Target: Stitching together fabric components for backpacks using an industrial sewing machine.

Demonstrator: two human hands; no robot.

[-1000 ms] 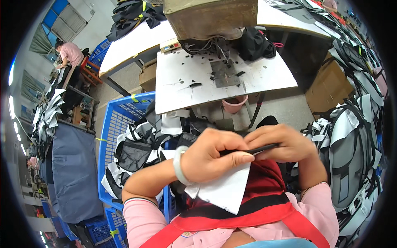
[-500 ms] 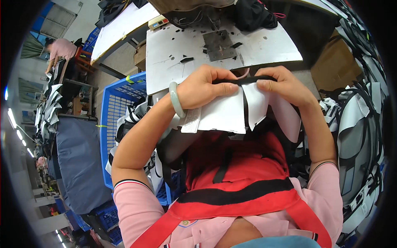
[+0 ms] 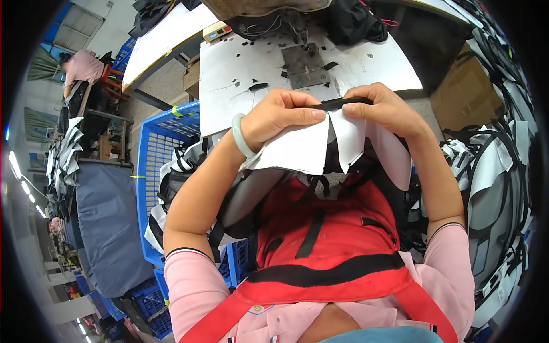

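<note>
Both my hands pinch a black fabric strip [image 3: 334, 104] along the top of a sewn piece, just off the near edge of the white table. White fabric panels [image 3: 297, 150] hang below the strip, with a gap between two of them. My left hand [image 3: 277, 117], with a pale green bangle [image 3: 242, 136] at the wrist, grips the strip's left part, thumb on the near side. Close beside it, my right hand [image 3: 389, 111] pinches the strip at the right. Grey fabric [image 3: 249, 197] hangs lower, above my red apron [image 3: 343, 223]. The fingertips behind the strip are hidden.
Ahead stands a white worktable [image 3: 229, 97] with a sewing machine [image 3: 269, 8], its metal plate [image 3: 303, 66] and black scraps. A blue crate [image 3: 150, 200] of fabric pieces is at my left. Piled pieces [image 3: 486, 188] and a cardboard box [image 3: 466, 91] are at right. Another person [image 3: 84, 67] works far left.
The panels have swung apart, widening the gap between them. A white label seen near my left hand is now out of sight. Both hands keep their pinch and have shifted slightly.
</note>
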